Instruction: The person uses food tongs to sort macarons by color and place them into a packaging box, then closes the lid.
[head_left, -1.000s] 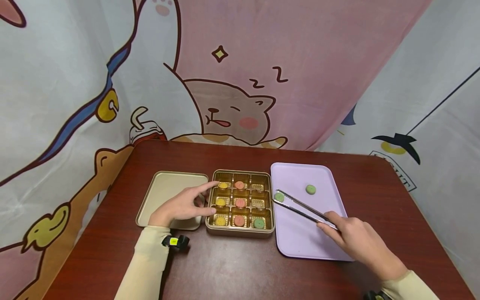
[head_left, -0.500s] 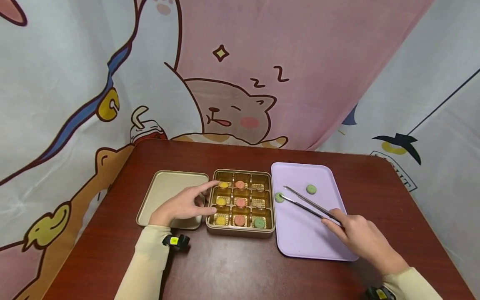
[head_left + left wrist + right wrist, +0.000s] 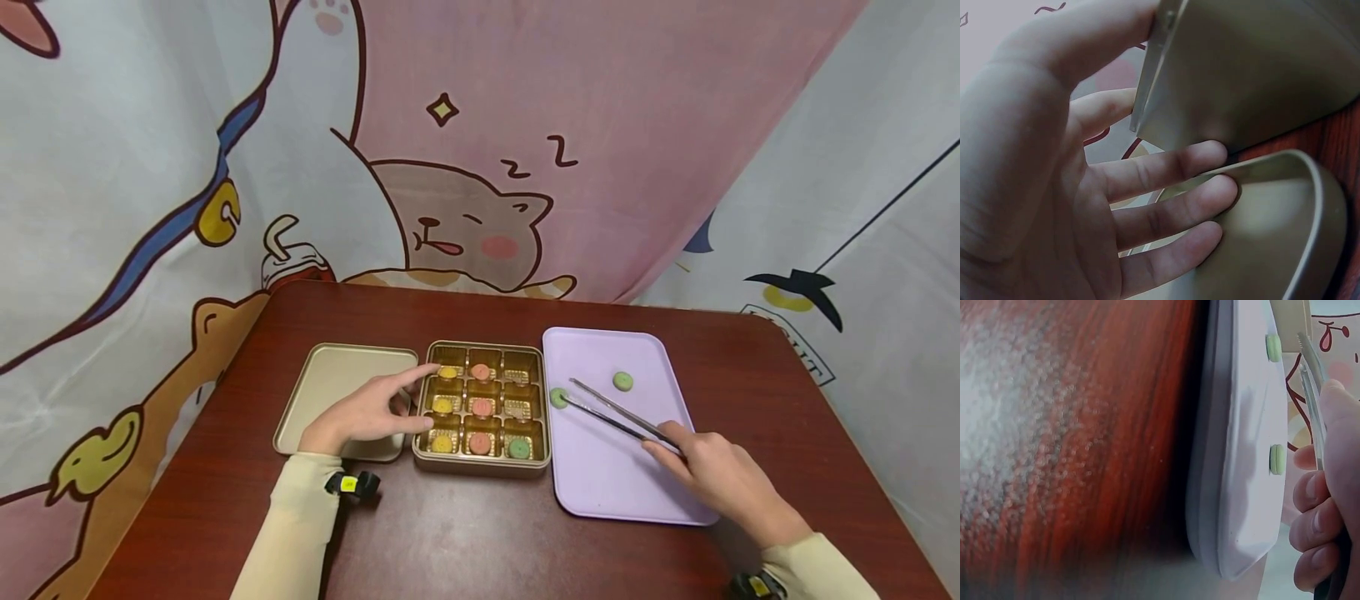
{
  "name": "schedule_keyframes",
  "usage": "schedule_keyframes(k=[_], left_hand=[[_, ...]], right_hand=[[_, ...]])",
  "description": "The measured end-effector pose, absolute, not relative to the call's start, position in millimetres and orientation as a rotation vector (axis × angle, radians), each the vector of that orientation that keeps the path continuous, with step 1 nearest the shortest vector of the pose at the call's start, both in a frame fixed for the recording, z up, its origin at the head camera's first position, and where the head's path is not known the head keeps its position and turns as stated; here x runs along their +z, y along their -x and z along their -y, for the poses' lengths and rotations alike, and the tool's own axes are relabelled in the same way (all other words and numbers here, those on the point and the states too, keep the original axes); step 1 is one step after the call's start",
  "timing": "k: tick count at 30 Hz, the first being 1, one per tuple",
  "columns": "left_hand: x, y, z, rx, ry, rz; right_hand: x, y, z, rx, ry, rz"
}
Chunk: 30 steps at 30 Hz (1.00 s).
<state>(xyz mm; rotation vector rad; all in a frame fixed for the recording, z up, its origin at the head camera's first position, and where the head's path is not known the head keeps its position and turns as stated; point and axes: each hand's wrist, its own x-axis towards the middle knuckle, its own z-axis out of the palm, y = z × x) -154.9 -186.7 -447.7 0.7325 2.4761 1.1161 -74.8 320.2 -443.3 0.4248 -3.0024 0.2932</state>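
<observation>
My left hand [image 3: 366, 410] touches the left rim of a square gold tin [image 3: 480, 468], thumb and index finger stretched along it. Inside, a gold divider holds yellow macarons [image 3: 442, 406] in the left column and pink macarons [image 3: 482, 407] in the middle. One green macaron [image 3: 518, 448] lies in the near right compartment. My right hand [image 3: 723, 475] grips metal tongs [image 3: 626, 412] above a lilac tray [image 3: 615, 487]. The tongs' arms are spread, with nothing between their tips. Beside the tips, a green macaron [image 3: 558, 397] lies at the tray's left edge; another green macaron [image 3: 622, 381] lies farther right.
A flat gold lid [image 3: 352, 358] lies left of the tin, partly under my left hand. The dark red table [image 3: 465, 533] meets a cartoon-printed cloth [image 3: 465, 208] at its back edge. The tray stands close against the tin's right side.
The tongs first straddled the left green macaron; their tips have since shifted right, off it. My left hand, the tin and the macarons have stayed in place.
</observation>
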Motion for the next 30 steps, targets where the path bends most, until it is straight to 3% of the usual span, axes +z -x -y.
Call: schedule_keyframes(k=[30], left_hand=[[-448.5,154.7,187.3,1.131,-0.738,-2.465]], right_hand=[[-450.1,83.7,-315.1,0.173,-0.506,3.03]])
